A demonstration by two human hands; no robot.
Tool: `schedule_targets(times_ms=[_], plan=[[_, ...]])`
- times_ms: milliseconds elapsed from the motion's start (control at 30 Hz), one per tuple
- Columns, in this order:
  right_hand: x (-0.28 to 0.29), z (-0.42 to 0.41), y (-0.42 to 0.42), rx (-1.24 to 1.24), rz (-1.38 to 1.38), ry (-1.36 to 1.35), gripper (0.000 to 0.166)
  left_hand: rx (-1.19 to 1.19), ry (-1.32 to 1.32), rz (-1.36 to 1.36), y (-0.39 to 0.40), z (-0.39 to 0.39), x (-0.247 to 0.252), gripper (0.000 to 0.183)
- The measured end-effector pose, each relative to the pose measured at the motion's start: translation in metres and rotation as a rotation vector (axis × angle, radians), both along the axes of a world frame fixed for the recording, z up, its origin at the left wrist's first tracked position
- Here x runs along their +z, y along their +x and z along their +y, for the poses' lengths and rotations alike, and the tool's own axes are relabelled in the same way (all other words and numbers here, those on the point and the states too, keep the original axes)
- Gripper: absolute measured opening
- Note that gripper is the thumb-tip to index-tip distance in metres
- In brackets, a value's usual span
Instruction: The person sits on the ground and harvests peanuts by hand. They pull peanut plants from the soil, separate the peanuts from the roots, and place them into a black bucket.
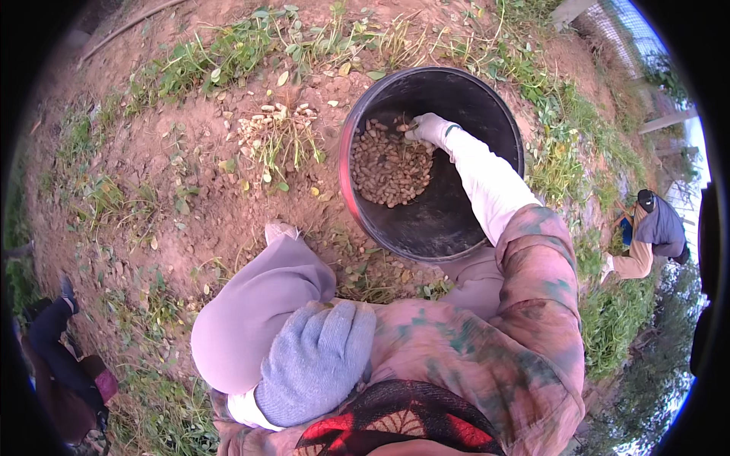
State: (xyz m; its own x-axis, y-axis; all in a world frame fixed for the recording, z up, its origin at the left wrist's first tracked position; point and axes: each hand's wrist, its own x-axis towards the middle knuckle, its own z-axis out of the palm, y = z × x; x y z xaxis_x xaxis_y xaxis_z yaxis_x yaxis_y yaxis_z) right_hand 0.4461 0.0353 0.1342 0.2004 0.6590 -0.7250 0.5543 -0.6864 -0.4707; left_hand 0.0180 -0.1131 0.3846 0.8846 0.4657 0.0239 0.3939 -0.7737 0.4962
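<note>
A black round tub point(456, 222) with a reddish outer side stands tilted on the soil before me. Unshelled peanuts point(388, 171) lie heaped along its left inner side. Reaching inside, my right hand point(430, 130) wears a pale glove, and its bent fingertips touch pods at the heap's upper edge. Whether any pod is pinched between them is hard to see. My left hand point(319, 362), in a blue-grey knitted glove, rests back upward on my lap by the bent knee, fingers slightly apart and palm hidden. Left of the tub lies a pulled peanut plant point(279, 134) with pods still on its stems.
Uprooted green plants point(228, 57) form a row beyond the tub. My shoe point(280, 231) is planted on the reddish soil. One person point(656, 228) crouches far right; another person point(63, 365) is at the lower left. A mesh fence point(613, 37) runs along the upper right.
</note>
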Motion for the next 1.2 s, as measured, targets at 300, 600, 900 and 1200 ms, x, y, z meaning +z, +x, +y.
schedule_targets(times_ms=[300,600,900,1200], plan=[[0.191,-0.094,-0.012,-0.155,0.415,0.397,0.021,-0.034,0.126,0.219,0.015,-0.023,0.007,0.034],[0.282,-0.172,-0.039,-0.113,0.701,0.79,0.028,0.13,-0.268,-0.442,0.107,0.049,0.042,0.041],[0.279,-0.172,-0.045,-0.062,0.41,0.858,0.025,-0.041,0.072,-0.425,0.184,0.078,0.015,0.031],[0.274,-0.172,-0.044,0.023,0.015,1.05,0.013,0.041,0.381,-0.326,0.177,0.095,0.016,0.022]])
